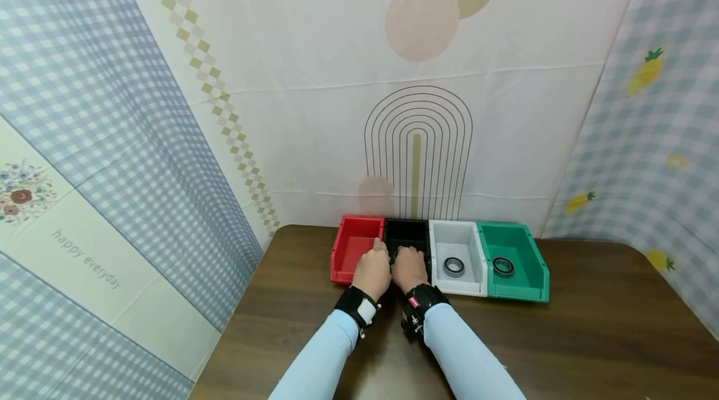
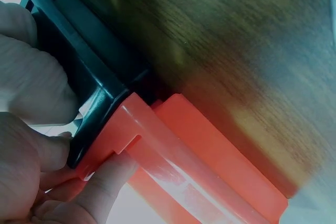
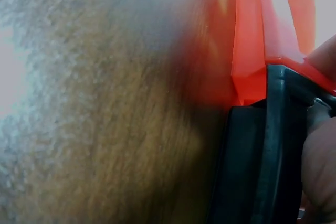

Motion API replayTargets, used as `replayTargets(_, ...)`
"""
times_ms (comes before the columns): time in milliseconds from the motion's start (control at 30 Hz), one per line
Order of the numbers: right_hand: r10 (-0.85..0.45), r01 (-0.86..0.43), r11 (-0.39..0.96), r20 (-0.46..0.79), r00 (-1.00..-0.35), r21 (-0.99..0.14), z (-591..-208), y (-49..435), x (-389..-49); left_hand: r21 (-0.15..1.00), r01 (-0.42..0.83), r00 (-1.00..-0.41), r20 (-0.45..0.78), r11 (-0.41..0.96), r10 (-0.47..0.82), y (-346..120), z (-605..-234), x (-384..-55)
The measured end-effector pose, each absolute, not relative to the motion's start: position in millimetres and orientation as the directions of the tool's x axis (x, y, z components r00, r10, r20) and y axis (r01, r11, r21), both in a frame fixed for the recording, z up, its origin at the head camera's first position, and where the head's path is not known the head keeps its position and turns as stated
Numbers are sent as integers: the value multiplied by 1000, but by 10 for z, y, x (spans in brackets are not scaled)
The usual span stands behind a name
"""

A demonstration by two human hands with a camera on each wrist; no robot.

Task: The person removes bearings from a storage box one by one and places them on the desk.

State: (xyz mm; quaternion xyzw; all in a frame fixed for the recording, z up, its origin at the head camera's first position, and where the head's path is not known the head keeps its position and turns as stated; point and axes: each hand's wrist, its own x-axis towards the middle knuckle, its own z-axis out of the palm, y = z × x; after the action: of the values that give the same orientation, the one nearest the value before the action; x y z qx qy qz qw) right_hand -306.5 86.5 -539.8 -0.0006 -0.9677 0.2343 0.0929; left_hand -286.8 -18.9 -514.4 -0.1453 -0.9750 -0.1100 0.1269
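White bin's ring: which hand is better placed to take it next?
Probably the right hand: at the black bin, it is nearer the ring; the left hand is farther, by the red bin.

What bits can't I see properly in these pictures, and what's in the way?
- Head view: the near part of the floor of the black bin, hidden by the right hand.
- Left wrist view: the rest of the left hand, cut off by the left edge.
- Right wrist view: whether the right hand holds anything; the right edge cuts it off.
- Head view: any writing on the ring in the white bin; too small.
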Motion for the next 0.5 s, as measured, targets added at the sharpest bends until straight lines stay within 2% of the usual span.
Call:
replayTargets(167,81,2,874,140,-987,-487,-5396,854,-3097,170,319,-921,289,932,263,-200,-5166,-2866)
replayTargets(500,105,18,879,158,-982,-476,-5399,844,-3161,198,302,-927,288,933,239,-201,-5176,-2900)
